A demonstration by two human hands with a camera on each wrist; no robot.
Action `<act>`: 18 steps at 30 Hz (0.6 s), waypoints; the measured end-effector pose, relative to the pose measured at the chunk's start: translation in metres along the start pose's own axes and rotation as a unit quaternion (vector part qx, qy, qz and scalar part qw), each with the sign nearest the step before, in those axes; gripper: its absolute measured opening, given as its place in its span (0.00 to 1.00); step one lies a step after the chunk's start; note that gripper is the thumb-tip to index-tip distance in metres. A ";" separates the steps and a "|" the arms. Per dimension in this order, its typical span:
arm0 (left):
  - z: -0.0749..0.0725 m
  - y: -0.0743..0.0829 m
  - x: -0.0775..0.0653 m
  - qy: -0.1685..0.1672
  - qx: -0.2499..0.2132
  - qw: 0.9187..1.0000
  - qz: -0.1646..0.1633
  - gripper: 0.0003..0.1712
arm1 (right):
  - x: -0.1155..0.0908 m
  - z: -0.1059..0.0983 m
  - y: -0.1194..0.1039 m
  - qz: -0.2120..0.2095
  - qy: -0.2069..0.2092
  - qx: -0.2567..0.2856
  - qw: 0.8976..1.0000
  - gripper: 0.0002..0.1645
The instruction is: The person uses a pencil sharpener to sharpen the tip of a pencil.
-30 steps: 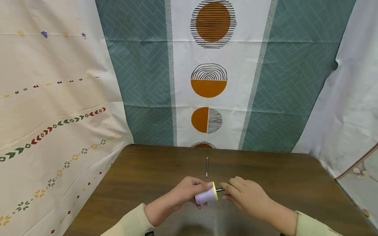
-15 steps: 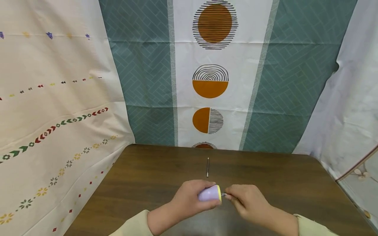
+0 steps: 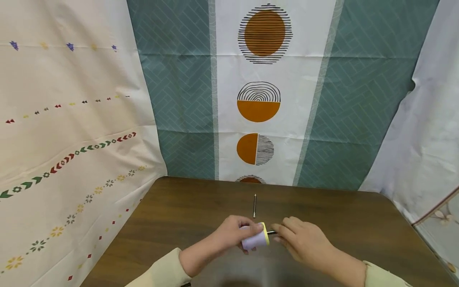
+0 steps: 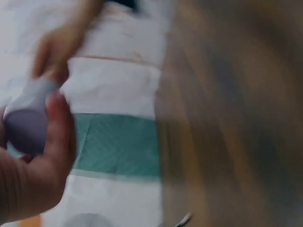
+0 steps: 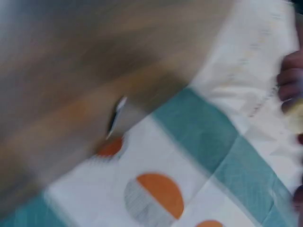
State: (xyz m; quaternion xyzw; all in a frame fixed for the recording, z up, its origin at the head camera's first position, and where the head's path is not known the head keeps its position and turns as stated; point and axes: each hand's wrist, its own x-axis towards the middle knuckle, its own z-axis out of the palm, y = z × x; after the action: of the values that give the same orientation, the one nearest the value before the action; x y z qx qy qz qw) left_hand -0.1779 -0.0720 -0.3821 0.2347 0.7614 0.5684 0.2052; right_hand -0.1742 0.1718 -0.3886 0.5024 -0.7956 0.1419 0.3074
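Note:
My left hand (image 3: 234,231) grips a small lilac cylinder (image 3: 254,241) with a yellow rim, its rim end turned to the right. In the left wrist view the rounded lilac end (image 4: 26,130) shows between thumb and fingers, blurred. My right hand (image 3: 303,241) pinches a thin dark rod (image 3: 271,232), which meets the cylinder at the yellow end. Most of that rod is hidden by the fingers, and I cannot tell what kind of thing it is. Beyond the hands, a similar slim dark stick (image 3: 254,205) with a silvery end lies on the table.
Both hands are above a brown wooden table (image 3: 193,199). A green and white patterned cloth (image 3: 186,151) hangs behind its back edge. Pale cloths hang along the left side (image 3: 89,159) and the right side (image 3: 426,159).
Both hands have turned about the cylinder and back: half a second ago the left hand was rolled over and a silvery part of the rod showed; now it looks dark again.

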 end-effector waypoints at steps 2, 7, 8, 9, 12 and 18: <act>-0.001 0.004 0.000 -0.039 -0.123 0.987 -0.099 0.28 | 0.003 0.005 0.004 -0.119 0.113 -0.134 0.977 0.22; 0.005 0.009 -0.001 -0.056 -0.141 0.982 -0.113 0.26 | 0.008 0.007 0.009 -0.191 0.191 -0.149 0.951 0.23; 0.007 0.010 0.000 -0.035 -0.112 0.990 -0.083 0.24 | 0.007 0.007 0.008 -0.178 0.189 -0.139 0.956 0.23; 0.009 0.009 0.000 -0.009 -0.070 0.997 -0.045 0.22 | 0.005 0.007 0.007 -0.158 0.184 -0.125 0.962 0.24; 0.013 0.004 0.001 0.051 0.147 0.979 0.136 0.21 | -0.002 0.007 0.001 -0.060 0.135 -0.039 0.988 0.24; 0.005 -0.012 0.009 0.189 0.568 0.607 0.523 0.31 | -0.012 -0.003 -0.001 0.299 -0.158 0.513 0.789 0.22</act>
State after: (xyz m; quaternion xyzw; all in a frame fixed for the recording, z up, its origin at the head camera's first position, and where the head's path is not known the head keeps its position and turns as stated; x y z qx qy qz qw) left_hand -0.1836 -0.0656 -0.3952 0.5495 0.7010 0.0647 -0.4499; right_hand -0.1682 0.1813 -0.3939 0.3391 -0.7538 0.5323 -0.1829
